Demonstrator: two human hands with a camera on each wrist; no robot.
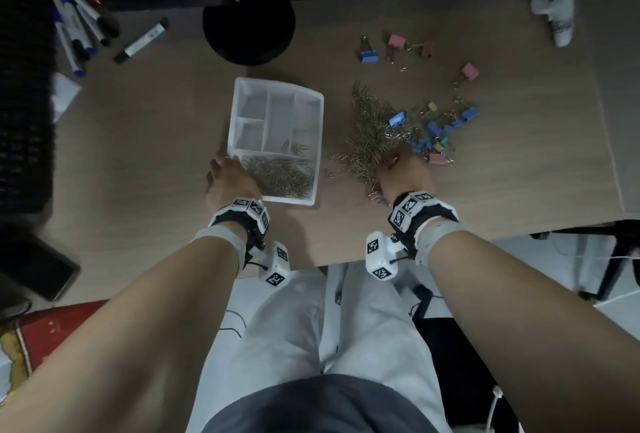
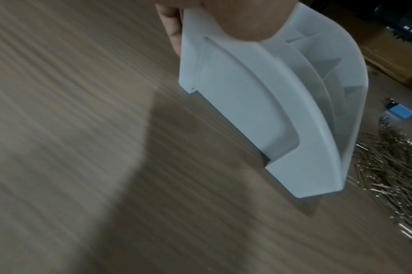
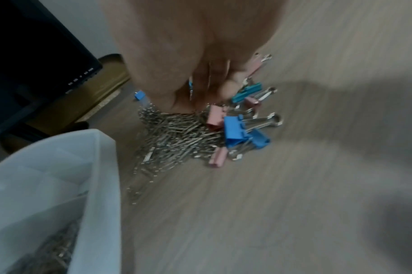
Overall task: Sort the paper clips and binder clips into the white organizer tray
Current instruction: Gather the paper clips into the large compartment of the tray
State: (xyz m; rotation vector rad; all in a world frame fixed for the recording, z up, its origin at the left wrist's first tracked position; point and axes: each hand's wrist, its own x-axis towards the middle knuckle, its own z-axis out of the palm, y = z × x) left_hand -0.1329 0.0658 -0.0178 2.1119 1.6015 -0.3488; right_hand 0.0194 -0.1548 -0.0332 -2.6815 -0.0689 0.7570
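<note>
Many paper clips (image 1: pixel 280 176) fill the white organizer tray's (image 1: pixel 239 114) nearest compartment.

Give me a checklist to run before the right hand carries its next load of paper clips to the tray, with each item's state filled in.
1. Tray steadied: ok. The left hand holds its near left corner.
2. Paper clip compartment has room: ok. It is partly filled, not heaped over the rim.
3. Right hand on the paper clip pile: ok. Its fingers are down in the pile.
4. Grip holds paper clips only: cannot tell. The fingers hide the load, and binder clips lie right beside them.
5. Path from pile to tray: ok. Only stray paper clips lie between them.
6. Compartments left for binder clips: ok. Several are bare.
</note>
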